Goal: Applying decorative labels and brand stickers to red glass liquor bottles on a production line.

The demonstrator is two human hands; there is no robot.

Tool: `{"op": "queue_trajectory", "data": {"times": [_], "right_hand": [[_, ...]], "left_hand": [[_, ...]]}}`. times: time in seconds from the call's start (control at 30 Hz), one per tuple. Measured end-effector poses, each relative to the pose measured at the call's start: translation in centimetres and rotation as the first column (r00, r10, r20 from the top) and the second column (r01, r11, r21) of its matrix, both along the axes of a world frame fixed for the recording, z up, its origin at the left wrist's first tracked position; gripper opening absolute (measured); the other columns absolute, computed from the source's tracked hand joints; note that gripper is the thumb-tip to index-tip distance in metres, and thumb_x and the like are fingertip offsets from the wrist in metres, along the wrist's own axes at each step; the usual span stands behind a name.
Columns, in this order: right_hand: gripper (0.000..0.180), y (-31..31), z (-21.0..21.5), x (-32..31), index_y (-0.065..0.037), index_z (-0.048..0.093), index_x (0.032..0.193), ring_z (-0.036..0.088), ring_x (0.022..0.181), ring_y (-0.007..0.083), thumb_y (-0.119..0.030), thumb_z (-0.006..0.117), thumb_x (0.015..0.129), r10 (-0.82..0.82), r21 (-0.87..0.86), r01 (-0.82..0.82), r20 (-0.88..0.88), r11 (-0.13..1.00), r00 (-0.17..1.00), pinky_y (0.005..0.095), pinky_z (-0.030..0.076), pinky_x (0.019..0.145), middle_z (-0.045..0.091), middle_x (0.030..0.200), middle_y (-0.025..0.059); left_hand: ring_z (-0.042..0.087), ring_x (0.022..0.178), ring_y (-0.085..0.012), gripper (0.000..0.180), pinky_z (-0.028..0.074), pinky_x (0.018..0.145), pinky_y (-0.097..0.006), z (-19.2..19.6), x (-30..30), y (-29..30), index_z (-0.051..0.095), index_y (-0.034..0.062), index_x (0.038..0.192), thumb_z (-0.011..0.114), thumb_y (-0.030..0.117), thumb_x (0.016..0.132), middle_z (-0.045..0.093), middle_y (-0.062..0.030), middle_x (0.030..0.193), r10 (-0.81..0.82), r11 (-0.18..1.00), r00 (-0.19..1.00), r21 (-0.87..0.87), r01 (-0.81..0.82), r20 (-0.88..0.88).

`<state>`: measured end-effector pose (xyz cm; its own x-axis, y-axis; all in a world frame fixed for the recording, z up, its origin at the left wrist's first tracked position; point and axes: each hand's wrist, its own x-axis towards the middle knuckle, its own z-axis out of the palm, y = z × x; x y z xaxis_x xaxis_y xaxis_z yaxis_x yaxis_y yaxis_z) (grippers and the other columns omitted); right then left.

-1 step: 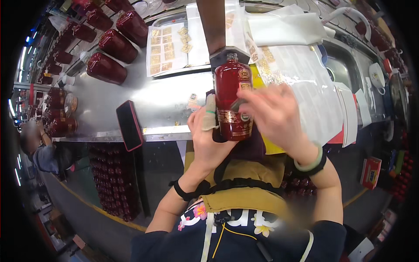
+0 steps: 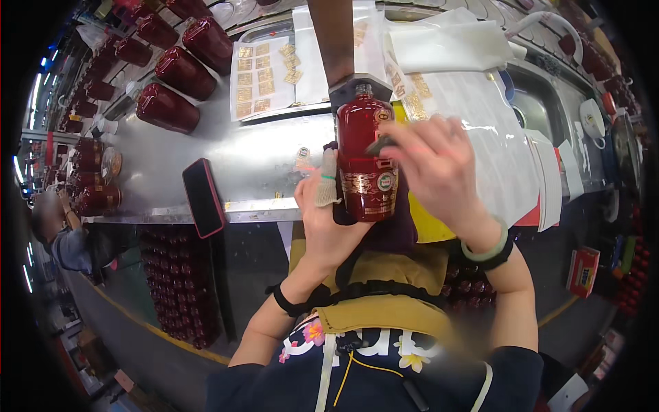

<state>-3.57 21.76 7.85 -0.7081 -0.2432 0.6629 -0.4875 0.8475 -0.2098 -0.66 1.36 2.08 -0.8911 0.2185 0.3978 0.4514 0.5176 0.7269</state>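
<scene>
A glossy red bottle with gold labels stands upright in front of my chest, over the near edge of the steel table. My left hand grips its lower left side; the thumb wears a pale wrap. My right hand lies against the bottle's right shoulder, its fingertips pinching a small dark piece on the glass. A green bangle circles my right wrist and a black band my left.
Several red bottles lie at the table's far left. Behind the held bottle are a tray of gold labels, white sheets and another person's arm. A black phone overhangs the near edge. Crated bottles sit below; a person is at left.
</scene>
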Motion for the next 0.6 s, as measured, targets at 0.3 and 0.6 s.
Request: {"op": "queue_trajectory", "data": {"times": [0.3,0.6], "right_hand": [[0.025,-1.2,-0.9,2.1,-0.014,0.074,0.101,0.058,0.078,0.0227,-0.012,0.077,0.077,0.183,-0.195,-0.161,0.101,0.967,0.978,0.0373,0.048,0.075,0.065,0.087,0.0003],[0.023,-0.2,-1.5,3.6,-0.016,0.078,0.098,0.059,0.081,0.02,-0.011,0.079,0.076,0.176,-0.204,-0.148,0.129,0.968,0.976,0.0365,0.047,0.079,0.071,0.096,-0.0021]], "left_hand": [[0.062,0.127,-0.0339,0.107,0.046,0.111,-0.042,-1.4,-0.2,-1.8,0.042,-0.0052,0.158,0.098,0.018,0.07,0.064,-0.0196,0.137,-0.09,0.994,0.965,-0.032,0.1,0.245],[0.06,0.131,-0.0337,0.107,0.046,0.112,-0.042,-1.1,-0.8,-1.2,0.044,-0.006,0.156,0.099,0.023,0.069,0.061,-0.0218,0.144,-0.105,0.994,0.994,0.006,0.105,0.009]]}}
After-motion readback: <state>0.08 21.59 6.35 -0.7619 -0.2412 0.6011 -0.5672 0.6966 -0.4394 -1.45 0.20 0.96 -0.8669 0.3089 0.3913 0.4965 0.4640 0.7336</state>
